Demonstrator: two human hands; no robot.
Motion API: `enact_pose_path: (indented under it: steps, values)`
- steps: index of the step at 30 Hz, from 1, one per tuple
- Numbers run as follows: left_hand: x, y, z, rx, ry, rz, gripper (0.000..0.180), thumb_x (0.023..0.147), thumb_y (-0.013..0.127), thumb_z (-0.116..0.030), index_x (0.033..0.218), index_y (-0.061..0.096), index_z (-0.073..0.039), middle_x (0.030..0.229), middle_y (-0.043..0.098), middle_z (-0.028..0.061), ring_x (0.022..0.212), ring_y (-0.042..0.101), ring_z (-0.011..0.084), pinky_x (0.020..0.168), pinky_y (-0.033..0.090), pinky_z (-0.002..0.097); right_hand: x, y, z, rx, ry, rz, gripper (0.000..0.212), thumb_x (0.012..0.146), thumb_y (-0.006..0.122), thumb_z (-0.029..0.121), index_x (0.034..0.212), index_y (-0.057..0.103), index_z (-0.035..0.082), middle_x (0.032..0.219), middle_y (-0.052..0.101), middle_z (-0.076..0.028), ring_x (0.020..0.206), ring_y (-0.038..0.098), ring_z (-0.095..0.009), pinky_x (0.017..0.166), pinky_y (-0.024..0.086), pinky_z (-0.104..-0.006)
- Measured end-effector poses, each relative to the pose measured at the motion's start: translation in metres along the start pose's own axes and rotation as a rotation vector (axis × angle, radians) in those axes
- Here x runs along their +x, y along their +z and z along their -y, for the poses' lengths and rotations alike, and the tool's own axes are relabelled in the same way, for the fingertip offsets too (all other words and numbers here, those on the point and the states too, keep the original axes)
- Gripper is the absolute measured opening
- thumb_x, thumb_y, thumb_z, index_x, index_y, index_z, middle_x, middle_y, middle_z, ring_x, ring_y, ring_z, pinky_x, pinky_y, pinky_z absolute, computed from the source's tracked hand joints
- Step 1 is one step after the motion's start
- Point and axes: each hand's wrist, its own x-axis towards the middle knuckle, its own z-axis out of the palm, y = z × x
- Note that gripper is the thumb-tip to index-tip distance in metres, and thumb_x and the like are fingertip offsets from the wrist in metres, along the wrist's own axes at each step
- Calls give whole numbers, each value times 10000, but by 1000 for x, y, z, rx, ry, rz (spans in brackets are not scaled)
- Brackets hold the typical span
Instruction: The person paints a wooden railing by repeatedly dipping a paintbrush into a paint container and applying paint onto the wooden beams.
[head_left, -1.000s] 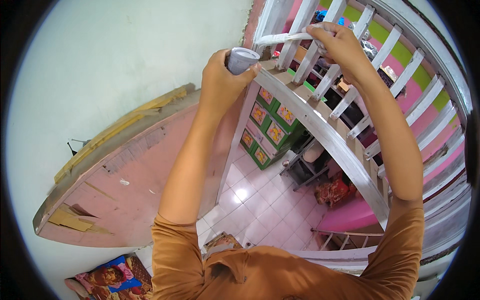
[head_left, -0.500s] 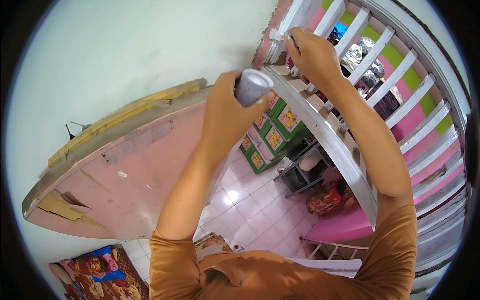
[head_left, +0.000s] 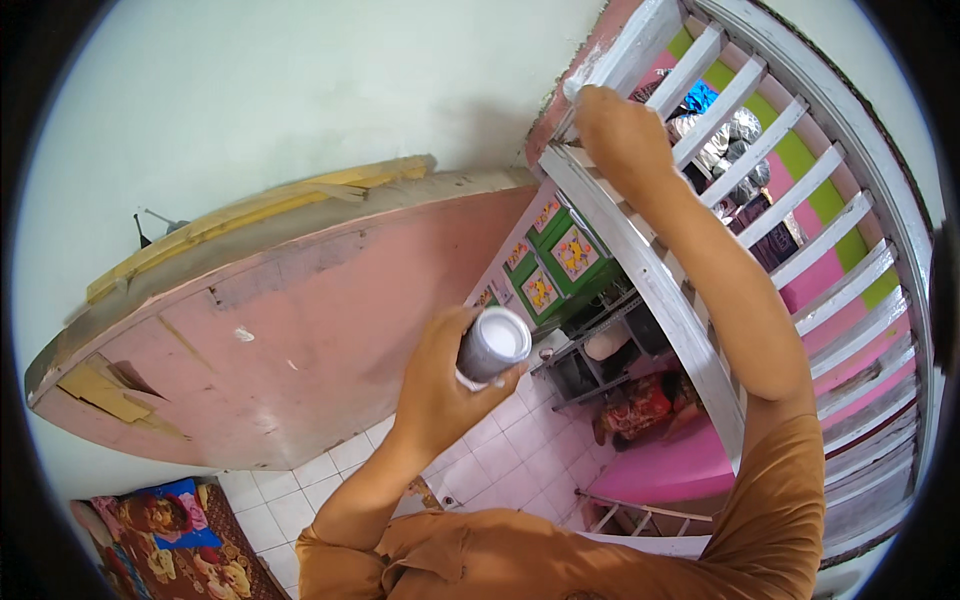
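Observation:
My left hand (head_left: 432, 375) is wrapped round a small grey open tin of white paint (head_left: 497, 340), low in front of my chest. Up at the top of the white slatted wooden frame (head_left: 640, 50), my right hand (head_left: 628, 135) is closed on a paintbrush (head_left: 577, 84). Only the brush's white-coated end shows, blurred, at the edge of the frame's end post where it meets the pink wall strip; the fingers hide its handle. White slats (head_left: 735, 110) run beside my right forearm.
A pink panel (head_left: 330, 330) with a dusty ledge carries yellowish wood strips (head_left: 300, 195) on the left. Far below are a tiled floor (head_left: 490, 455), green drawers (head_left: 560, 265), a dark rack (head_left: 590, 360) and a ladder (head_left: 640, 517). Bundled items (head_left: 745, 160) show behind the slats.
My left hand has lowered the paint tin from near the frame's corner toward my chest. My right hand stays high with the brush, which has shifted along the post's edge. The view has shifted slightly.

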Motion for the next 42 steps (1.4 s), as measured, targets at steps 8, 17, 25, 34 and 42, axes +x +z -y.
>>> enact_pose_path:
  steps: [8,17,25,34,42]
  values:
    - [-35,-6,-5,-8,-81,26,603,708,913,-117,1207,595,0,1108,613,150,1012,629,298,884,517,389,48,-44,-48,-278,178,-142,212,978,552,218,990,630,22,973,710,-207,831,702,-430,745,554,-551]
    - [-55,-13,-1,4,-136,37,632,709,919,-113,1244,596,-19,1186,609,166,1074,633,324,920,525,406,47,-21,-52,-332,7,-52,163,975,545,186,1025,598,40,978,713,-175,845,711,-397,733,568,-526]
    - [-61,-11,0,-8,-194,67,639,703,922,-134,1245,602,-24,1183,619,164,1095,628,321,943,517,411,58,-27,-53,-341,-57,-36,147,964,568,182,982,612,42,940,716,-186,842,703,-410,742,556,-533]
    - [-58,-12,-5,6,-145,91,620,730,906,-156,1249,598,-10,1198,619,168,1068,646,335,912,540,407,102,-90,-87,-453,5,-256,233,908,569,118,758,654,-37,741,676,-240,671,684,-387,625,532,-490]
    - [-59,-12,-2,-9,-176,101,641,709,915,-129,1255,592,-35,1203,611,154,1100,633,320,941,525,402,77,-61,-71,-407,17,41,196,947,558,216,1006,629,43,958,715,-206,897,691,-434,792,543,-552]
